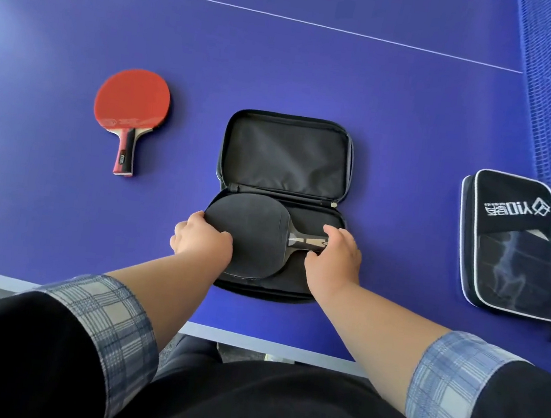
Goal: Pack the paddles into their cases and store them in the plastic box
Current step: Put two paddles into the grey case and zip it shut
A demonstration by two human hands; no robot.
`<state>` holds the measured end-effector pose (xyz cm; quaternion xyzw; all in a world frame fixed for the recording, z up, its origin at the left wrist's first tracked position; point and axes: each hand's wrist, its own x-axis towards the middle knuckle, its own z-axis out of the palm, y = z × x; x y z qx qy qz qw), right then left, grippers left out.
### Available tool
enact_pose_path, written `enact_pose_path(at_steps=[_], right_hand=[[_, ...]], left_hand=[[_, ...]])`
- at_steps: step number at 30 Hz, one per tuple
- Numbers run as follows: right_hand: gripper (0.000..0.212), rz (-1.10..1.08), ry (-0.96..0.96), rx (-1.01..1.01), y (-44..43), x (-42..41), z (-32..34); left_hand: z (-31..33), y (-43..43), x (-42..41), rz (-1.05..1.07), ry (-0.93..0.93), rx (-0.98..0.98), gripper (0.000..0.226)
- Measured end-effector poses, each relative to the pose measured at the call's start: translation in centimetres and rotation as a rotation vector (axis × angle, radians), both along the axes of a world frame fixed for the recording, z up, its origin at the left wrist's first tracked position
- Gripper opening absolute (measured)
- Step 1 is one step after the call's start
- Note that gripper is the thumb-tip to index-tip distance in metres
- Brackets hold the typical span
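A black case (287,155) lies open on the blue table, lid flipped away from me. A black-faced paddle (247,229) lies in its near half, handle pointing right. My left hand (200,238) grips the left edge of the blade. My right hand (334,256) pinches the handle. A second paddle (131,103), red face up, lies to the left on the table, untouched. A second case (517,246), black with white piping and a logo, lies shut at the right. No plastic box is in view.
The blue table-tennis table (316,76) has its net (547,102) running along the right side, close to the shut case. The table's near edge (252,342) is just in front of my body.
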<state>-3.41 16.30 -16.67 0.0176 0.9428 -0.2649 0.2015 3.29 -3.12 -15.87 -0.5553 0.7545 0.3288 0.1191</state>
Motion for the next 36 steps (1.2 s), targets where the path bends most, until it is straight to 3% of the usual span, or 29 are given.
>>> enact_pose_path(at_steps=[8, 14, 18, 25, 30, 36], right_hand=[[0.048, 0.072, 0.012, 0.12, 0.6, 0.2, -0.7], [0.053, 0.117, 0.001, 0.221, 0.7, -0.2, 0.6], [0.052, 0.087, 0.0, 0.176, -1.2, -0.6, 2.8], [0.039, 0.177, 0.064, 0.023, -11.8, -1.1, 6.5], [0.029, 0.196, -0.167, -0.139, -22.1, 1.2, 6.1], [0.055, 0.154, -0.282, -0.126, -33.6, 2.3, 3.4]], left_hand=[[0.0, 0.3, -0.2, -0.004, -0.039, 0.021, 0.062], [1.9, 0.4, 0.0, -0.091, -0.097, 0.021, 0.065], [4.3, -1.8, 0.3, -0.092, -0.042, 0.029, 0.07], [6.4, -11.8, 0.8, -0.094, 0.049, 0.002, 0.067], [6.2, -21.5, 0.4, -0.155, 0.11, -0.02, 0.064], [3.6, -30.1, -2.1, -0.2, 0.187, 0.078, 0.059]])
